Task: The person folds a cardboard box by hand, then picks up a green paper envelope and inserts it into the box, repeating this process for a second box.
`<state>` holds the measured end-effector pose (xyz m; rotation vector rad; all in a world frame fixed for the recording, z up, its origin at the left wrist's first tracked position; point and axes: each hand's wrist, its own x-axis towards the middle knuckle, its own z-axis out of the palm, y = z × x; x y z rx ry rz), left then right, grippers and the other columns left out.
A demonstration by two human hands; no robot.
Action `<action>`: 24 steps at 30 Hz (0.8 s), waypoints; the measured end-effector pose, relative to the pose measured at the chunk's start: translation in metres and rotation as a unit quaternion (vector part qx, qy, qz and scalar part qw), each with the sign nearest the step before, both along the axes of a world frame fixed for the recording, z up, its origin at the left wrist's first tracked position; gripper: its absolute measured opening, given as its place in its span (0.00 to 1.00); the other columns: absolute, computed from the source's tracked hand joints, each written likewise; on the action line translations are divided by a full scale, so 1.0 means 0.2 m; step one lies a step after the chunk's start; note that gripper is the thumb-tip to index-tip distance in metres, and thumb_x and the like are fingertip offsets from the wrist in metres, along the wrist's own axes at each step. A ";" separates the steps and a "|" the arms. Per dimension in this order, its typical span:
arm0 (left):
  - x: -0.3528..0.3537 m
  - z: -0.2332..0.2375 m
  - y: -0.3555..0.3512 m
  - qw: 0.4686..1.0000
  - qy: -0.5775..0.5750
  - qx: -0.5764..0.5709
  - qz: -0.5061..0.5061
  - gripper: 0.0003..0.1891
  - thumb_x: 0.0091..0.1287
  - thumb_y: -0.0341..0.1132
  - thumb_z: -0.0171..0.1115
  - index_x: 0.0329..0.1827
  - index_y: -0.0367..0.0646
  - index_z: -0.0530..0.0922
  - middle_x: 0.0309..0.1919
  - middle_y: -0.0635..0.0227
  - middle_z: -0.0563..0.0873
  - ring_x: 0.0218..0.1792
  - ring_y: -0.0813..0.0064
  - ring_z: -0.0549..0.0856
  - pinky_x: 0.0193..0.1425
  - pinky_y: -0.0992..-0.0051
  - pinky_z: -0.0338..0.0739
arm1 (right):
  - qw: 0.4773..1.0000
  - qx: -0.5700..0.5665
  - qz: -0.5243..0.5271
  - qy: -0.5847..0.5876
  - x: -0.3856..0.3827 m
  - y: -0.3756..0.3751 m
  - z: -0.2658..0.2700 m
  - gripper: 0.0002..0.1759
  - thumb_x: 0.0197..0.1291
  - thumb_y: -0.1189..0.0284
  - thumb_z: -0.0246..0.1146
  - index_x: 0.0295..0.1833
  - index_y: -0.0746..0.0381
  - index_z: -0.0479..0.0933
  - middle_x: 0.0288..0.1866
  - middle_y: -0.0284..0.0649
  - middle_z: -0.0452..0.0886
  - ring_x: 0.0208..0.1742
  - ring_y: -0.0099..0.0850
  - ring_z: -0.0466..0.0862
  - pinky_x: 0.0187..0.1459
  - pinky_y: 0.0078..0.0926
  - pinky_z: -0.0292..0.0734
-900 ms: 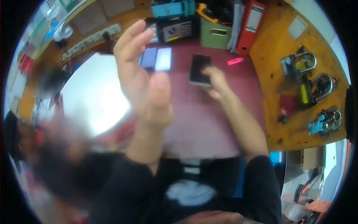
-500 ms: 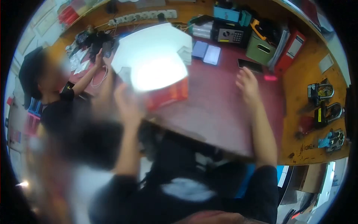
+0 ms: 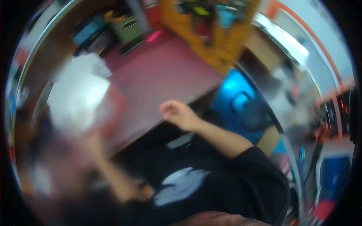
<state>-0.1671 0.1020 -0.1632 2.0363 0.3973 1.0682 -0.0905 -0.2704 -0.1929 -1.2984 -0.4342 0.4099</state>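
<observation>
Motion blur smears my left hand (image 3: 90,141) at the lower edge of a large white sheet-like object (image 3: 71,100), so its fingers cannot be made out. Against the right side of the white object sits a red box-like thing (image 3: 115,109), also blurred. My right hand (image 3: 179,115) is over the front edge of the reddish tabletop (image 3: 158,71), with its fingers loosely bent, gaps between them and nothing visible in them.
A green box (image 3: 127,29), a dark phone-like slab (image 3: 132,46) and a blue box (image 3: 88,31) stand at the back. Padlocks (image 3: 201,11) hang on the wooden side panel (image 3: 211,47). A bright blue object (image 3: 235,88) is right of the table.
The view has swung to the right, so the table and white object now appear further left. My right hand is nearer my body, its fingers more bent. The neighbouring person is no longer clearly visible.
</observation>
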 end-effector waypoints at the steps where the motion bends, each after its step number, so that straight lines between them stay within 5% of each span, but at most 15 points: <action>1: 0.09 -0.01 -0.05 0.999 0.022 0.042 -0.018 0.33 0.58 0.36 0.81 0.62 0.39 0.70 0.56 0.58 0.77 0.59 0.64 0.77 0.66 0.66 0.71 | 0.999 -0.006 -0.031 -0.014 -0.03 -0.11 0.02 0.16 0.67 0.81 0.64 0.59 0.64 0.77 0.52 0.35 0.81 0.50 0.21 0.81 0.53 0.23 0.78; 5: 0.32 0.10 -0.36 0.989 0.119 0.078 -0.028 0.33 0.59 0.36 0.81 0.62 0.40 0.70 0.56 0.58 0.76 0.58 0.64 0.77 0.65 0.66 0.71 | 0.959 -0.018 -0.231 -0.165 -0.09 -0.51 0.34 0.11 0.65 0.76 0.68 0.53 0.63 0.80 0.44 0.33 0.83 0.42 0.21 0.82 0.47 0.22 0.79; 7: 0.45 0.02 -0.39 0.987 0.073 0.121 -0.083 0.33 0.59 0.37 0.81 0.62 0.39 0.70 0.56 0.57 0.77 0.58 0.63 0.77 0.66 0.65 0.70 | 0.849 -0.149 -0.382 -0.333 -0.09 -0.74 0.63 0.05 0.64 0.75 0.68 0.44 0.62 0.83 0.40 0.33 0.84 0.41 0.22 0.83 0.45 0.23 0.79; 9: 0.56 0.05 -0.55 0.981 0.038 0.143 -0.122 0.34 0.59 0.38 0.80 0.62 0.39 0.70 0.57 0.56 0.77 0.59 0.61 0.77 0.67 0.64 0.69 | 0.762 -0.160 -0.518 -0.355 0.05 -0.96 0.77 0.06 0.64 0.72 0.69 0.43 0.62 0.86 0.37 0.36 0.88 0.38 0.22 0.84 0.43 0.24 0.80; 11: 0.67 0.12 -0.70 0.981 0.032 0.141 -0.129 0.35 0.59 0.38 0.80 0.64 0.38 0.69 0.59 0.54 0.76 0.62 0.58 0.76 0.69 0.62 0.68 | 0.626 -0.337 -0.569 -0.414 0.22 -1.22 0.93 0.14 0.65 0.62 0.68 0.47 0.62 0.86 0.42 0.44 0.89 0.44 0.37 0.88 0.49 0.33 0.81; 13: 0.76 0.11 -0.75 0.983 0.046 0.134 -0.120 0.38 0.59 0.38 0.79 0.68 0.37 0.68 0.63 0.50 0.75 0.65 0.54 0.75 0.72 0.60 0.67 | 0.543 -0.454 -0.559 -0.433 0.41 -1.48 1.04 0.20 0.65 0.57 0.66 0.53 0.62 0.85 0.48 0.49 0.88 0.48 0.47 0.87 0.55 0.42 0.80; 16: 0.81 0.19 -0.79 0.971 0.093 0.159 -0.152 0.41 0.60 0.37 0.78 0.73 0.37 0.65 0.69 0.46 0.72 0.71 0.50 0.71 0.76 0.58 0.65 | 0.504 -0.622 -0.488 -0.349 0.48 -1.60 1.17 0.21 0.66 0.56 0.66 0.49 0.64 0.86 0.45 0.49 0.89 0.48 0.45 0.87 0.56 0.40 0.79; 19: 0.85 0.24 -0.75 0.956 0.116 0.189 -0.192 0.44 0.60 0.39 0.77 0.77 0.38 0.61 0.75 0.42 0.66 0.76 0.47 0.66 0.79 0.56 0.61 | 0.502 -0.778 -0.270 -0.263 0.57 -1.71 1.24 0.22 0.66 0.56 0.65 0.43 0.67 0.86 0.43 0.54 0.87 0.46 0.49 0.86 0.54 0.43 0.78; 22: 0.78 0.34 -0.75 0.941 0.112 0.270 -0.173 0.44 0.61 0.42 0.76 0.78 0.39 0.63 0.78 0.42 0.63 0.79 0.47 0.63 0.81 0.55 0.59 | 0.547 -0.760 -0.269 -0.225 0.58 -1.74 1.24 0.21 0.66 0.59 0.64 0.38 0.69 0.85 0.39 0.58 0.86 0.43 0.51 0.86 0.51 0.46 0.78; 24: 0.70 0.45 -0.75 0.937 0.072 0.300 -0.164 0.42 0.61 0.43 0.75 0.77 0.41 0.65 0.79 0.43 0.61 0.80 0.48 0.61 0.81 0.54 0.58 | 0.534 -0.733 -0.293 -0.303 0.62 -1.82 1.21 0.18 0.65 0.62 0.65 0.35 0.69 0.84 0.34 0.57 0.85 0.39 0.50 0.85 0.47 0.46 0.78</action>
